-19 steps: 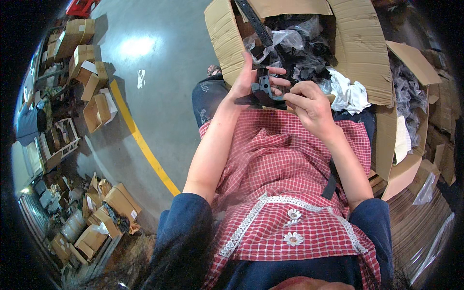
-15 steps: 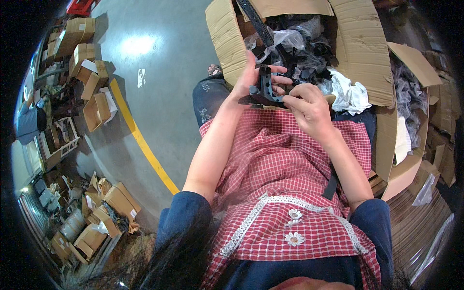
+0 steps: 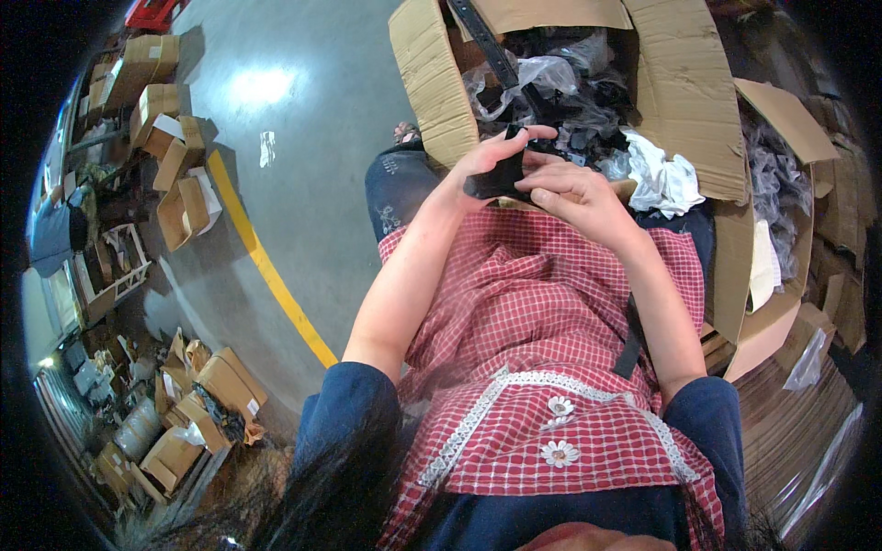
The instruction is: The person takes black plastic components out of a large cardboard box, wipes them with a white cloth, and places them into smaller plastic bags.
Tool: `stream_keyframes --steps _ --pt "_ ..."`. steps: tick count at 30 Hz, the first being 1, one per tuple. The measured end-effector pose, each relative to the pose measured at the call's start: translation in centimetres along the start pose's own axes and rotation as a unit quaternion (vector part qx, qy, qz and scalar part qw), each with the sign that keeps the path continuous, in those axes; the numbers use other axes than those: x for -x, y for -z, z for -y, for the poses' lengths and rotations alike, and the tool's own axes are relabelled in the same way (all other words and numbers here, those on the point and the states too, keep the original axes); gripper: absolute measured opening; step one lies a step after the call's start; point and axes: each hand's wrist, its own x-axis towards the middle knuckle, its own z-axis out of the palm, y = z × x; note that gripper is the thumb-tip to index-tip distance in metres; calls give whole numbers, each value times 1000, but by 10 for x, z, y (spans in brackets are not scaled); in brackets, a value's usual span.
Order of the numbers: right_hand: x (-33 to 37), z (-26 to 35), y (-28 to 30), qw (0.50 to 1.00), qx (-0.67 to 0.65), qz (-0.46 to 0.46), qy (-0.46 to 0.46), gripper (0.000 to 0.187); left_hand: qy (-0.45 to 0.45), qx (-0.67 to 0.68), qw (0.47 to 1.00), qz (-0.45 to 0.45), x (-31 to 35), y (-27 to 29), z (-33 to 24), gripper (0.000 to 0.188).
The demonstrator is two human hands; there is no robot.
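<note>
A black, angular bracket-like part [image 3: 501,176] lies across the palm of my left hand [image 3: 470,173]. The left thumb runs along its upper end, and the other fingers are partly hidden behind it. My right hand [image 3: 588,204] meets the part's right edge with thumb and fingertips bent together against it. Both hands are above my lap, over a red checked apron [image 3: 533,303]. Just beyond them stands an open cardboard box [image 3: 694,110] with black parts and clear plastic bags [image 3: 547,75] inside.
A long black perforated strip [image 3: 484,41] slants out of the box. A white cloth [image 3: 663,179] hangs over its near right corner. Another open box [image 3: 767,321] with bagged items stands to the right. On the left, a yellow floor line [image 3: 262,257] passes several cartons [image 3: 175,115].
The black part has been turned in my hands, so a broader, darker face shows now. My left hand has tilted to the right, and the right fingers have shifted slightly left along the part.
</note>
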Motion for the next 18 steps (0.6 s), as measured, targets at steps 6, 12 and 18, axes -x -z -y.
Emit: stream_keyframes --steps 6,12,18 --pt "-14 -52 47 959 -74 -163 -220 20 -66 -51 994 -63 0 -1 -8 40" --pt "-4 -98 60 966 46 -150 -205 19 -132 -21 991 -8 -2 -7 -10 40" --pt "1 -98 57 950 257 -147 -100 26 -142 36 989 26 2 -15 -15 45"
